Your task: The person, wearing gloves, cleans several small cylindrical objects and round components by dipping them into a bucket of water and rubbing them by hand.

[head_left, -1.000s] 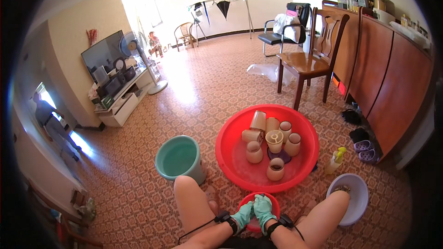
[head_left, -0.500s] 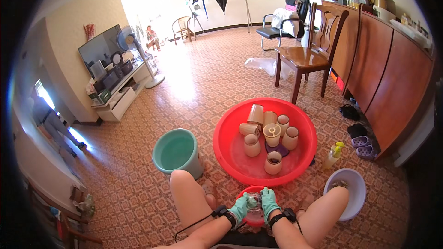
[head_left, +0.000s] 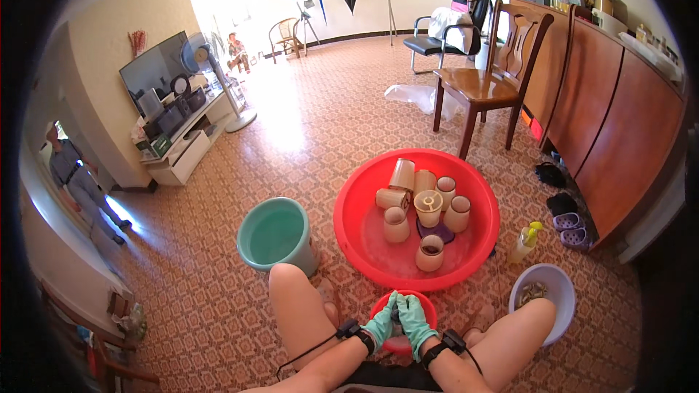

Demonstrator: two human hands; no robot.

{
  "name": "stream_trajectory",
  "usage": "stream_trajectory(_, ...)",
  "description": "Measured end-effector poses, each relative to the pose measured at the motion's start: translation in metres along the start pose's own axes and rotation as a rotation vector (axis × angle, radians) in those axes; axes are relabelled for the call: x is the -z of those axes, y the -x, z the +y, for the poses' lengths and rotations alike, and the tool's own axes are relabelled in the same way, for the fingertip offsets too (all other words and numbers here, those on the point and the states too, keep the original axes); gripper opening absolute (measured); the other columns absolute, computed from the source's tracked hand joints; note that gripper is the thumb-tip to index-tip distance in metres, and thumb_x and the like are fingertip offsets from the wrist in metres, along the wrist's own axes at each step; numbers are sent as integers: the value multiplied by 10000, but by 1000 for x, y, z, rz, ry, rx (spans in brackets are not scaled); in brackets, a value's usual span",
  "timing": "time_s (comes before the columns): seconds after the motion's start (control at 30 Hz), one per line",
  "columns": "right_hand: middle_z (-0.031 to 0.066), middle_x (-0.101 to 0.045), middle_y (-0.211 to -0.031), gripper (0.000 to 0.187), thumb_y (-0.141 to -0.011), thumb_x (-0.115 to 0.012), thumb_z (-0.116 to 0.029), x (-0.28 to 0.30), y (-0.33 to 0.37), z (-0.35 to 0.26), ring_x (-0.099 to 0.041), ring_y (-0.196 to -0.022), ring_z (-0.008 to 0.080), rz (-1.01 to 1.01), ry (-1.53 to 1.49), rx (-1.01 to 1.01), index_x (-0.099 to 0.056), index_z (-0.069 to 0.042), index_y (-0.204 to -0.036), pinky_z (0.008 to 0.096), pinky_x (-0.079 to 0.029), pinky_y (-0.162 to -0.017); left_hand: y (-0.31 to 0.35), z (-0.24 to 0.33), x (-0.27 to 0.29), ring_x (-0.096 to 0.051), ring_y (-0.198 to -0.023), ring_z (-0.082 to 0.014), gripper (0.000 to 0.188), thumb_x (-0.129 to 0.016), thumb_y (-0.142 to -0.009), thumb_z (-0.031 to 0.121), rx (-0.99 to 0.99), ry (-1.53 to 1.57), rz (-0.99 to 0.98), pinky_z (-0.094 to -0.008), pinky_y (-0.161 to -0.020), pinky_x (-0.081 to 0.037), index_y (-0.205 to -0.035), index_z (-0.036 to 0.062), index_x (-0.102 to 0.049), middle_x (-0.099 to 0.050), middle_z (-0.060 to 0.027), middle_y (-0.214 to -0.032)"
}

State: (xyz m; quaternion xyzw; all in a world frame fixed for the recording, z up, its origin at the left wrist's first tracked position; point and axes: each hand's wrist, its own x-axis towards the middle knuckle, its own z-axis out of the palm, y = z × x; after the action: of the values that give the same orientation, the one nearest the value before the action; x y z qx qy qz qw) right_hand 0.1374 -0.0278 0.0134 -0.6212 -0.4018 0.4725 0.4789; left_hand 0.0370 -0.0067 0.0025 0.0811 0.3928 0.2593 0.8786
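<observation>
Both my hands wear pale green gloves and meet over a small red basin [head_left: 429, 311] between my knees. My left hand [head_left: 380, 326] is closed, its fingertips against those of the other hand. My right hand [head_left: 415, 322] curls in from the other side, fingers pressed together. Something small and greyish shows between them, too covered to name. Just beyond is a big red tub [head_left: 349, 247] with several beige, cup-like shades, some upright and some on their sides; one pale shade [head_left: 428, 207] shows a spoked ring on top. A dark purple cloth [head_left: 437, 231] lies among them.
A teal bucket [head_left: 251, 236] of water stands left of the tub. To the right are a spray bottle [head_left: 523, 244] with a yellow-green head and a lavender basin [head_left: 561, 320] holding small pieces. A wooden chair [head_left: 480, 91] stands beyond. One person [head_left: 80, 175] is at the far left.
My hands have drawn together over the small basin, the right moving left, covering the clear, wet-looking thing between them. At far left the person shows more fully. The view has shifted slightly.
</observation>
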Motion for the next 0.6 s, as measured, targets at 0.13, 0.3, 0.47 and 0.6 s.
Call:
stream_trajectory(0.13, 100, -622, -771, 346, -940, -538, -372, -9, -4, 10, -615, -686, 224, -25, -13, -62, -563, -31, -889, 359, -493, -618, -5, 6, 15, -580, -1030, -286, 480, -489, -879, 592, 23, 73, -122, -458, -895, -467, -1134, 206, -617, -640, -42, -1137)
stream_trajectory(0.3, 158, -639, -806, 341, -883, -602, -355, 11, -16, 23, -636, -770, 315, 264, 194, 33, -577, -26, -969, 409, -498, -689, -3, -2, -13, -594, -1001, -286, 462, -497, -888, 541, -48, 87, -215, -453, -872, -480, -1110, 157, -625, -647, -57, -1111)
stream_trajectory(0.47, 192, -631, -1059, 407, -789, -668, -268, -6, -3, 20, -604, -995, 351, -97, 302, 118, -594, -25, -1106, 432, -477, -859, -22, 8, 40, -614, -993, -314, 529, -474, -890, 558, 44, 238, -304, -451, -890, -487, -1083, 91, -634, -659, -131, -1063)
stream_trajectory(0.6, 181, -626, -1080, 319, -800, -640, -173, -11, 1, 42, -608, -997, 329, -220, 129, -2, -619, -58, -1097, 434, -481, -867, -26, 12, 51, -521, -1138, -425, 633, -461, -879, 578, 34, 212, -253, -529, -1004, -393, -1230, 62, -565, -546, -242, -1257)
